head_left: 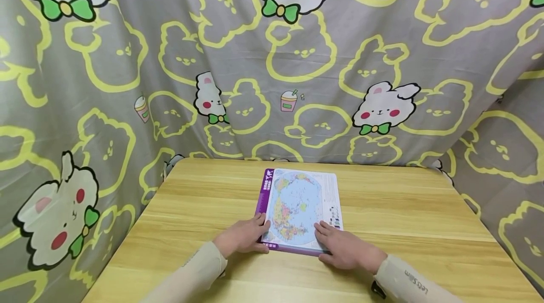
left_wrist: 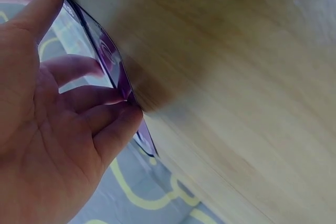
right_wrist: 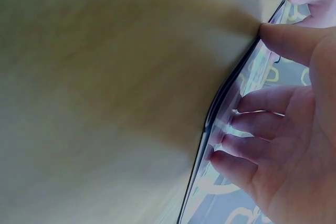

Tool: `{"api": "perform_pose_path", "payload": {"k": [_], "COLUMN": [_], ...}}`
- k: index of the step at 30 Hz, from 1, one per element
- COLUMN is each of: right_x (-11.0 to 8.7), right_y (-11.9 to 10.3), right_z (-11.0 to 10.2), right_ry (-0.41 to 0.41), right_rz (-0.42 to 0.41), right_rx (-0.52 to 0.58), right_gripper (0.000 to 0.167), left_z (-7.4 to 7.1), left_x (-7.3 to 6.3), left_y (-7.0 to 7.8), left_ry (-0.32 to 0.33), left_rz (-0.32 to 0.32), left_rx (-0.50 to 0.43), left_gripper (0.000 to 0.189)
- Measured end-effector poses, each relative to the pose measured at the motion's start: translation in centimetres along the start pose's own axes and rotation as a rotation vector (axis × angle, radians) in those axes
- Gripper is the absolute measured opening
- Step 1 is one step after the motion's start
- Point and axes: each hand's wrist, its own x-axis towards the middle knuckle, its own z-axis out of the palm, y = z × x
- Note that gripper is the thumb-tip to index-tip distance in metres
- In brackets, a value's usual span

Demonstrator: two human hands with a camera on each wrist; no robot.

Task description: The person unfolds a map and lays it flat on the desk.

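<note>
A flat rectangular world map board (head_left: 297, 208) with a purple border lies on the wooden table, its map turned sideways to me. At its near left corner rests my left hand (head_left: 244, 236), fingers along the left edge and thumb by the near edge. My right hand (head_left: 346, 248) lies on the near right corner, fingertips over the printed face and thumb at the near edge. The left wrist view has the left fingers, loosely bent, against the board's purple side. In the right wrist view the right fingers (right_wrist: 257, 124) are spread, lightly bent, touching the board's glossy surface.
Wooden tabletop (head_left: 195, 204) surrounds the board on all sides. Behind and beside the table hangs a grey curtain (head_left: 246, 138) printed with yellow outlines and white rabbits. The table's far edge meets the curtain.
</note>
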Motion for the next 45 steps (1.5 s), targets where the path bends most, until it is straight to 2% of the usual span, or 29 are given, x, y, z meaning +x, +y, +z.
{"api": "perform_pose_path", "payload": {"k": [10,19,27,35,45], "right_x": [0.3,0.9,1.7,2.7,3.5], "right_y": [0.5,1.0,0.8,0.7,0.0], "right_z": [-0.1,0.0,0.1,0.2,-0.1], "right_ry": [0.008,0.002,-0.008,-0.004,-0.005], "right_rz": [0.017,0.034,0.035,0.032,0.023], "right_rx": [0.020,0.020,0.013,-0.012,-0.026], "right_gripper": [0.063,0.063,0.064,0.064,0.064], "left_z": [0.3,0.4,0.3,0.6,0.7], "left_x": [0.0,0.1,-0.3,-0.6,-1.1], "left_y": [0.3,0.1,-0.3,-1.0,-1.8], "left_ry": [-0.010,-0.003,-0.010,0.012,0.021], "left_rz": [-0.012,-0.013,-0.027,-0.033,-0.046], "left_rx": [0.016,-0.009,-0.039,-0.043,-0.110], "left_gripper": [0.078,0.076,0.074,0.074,0.074]}}
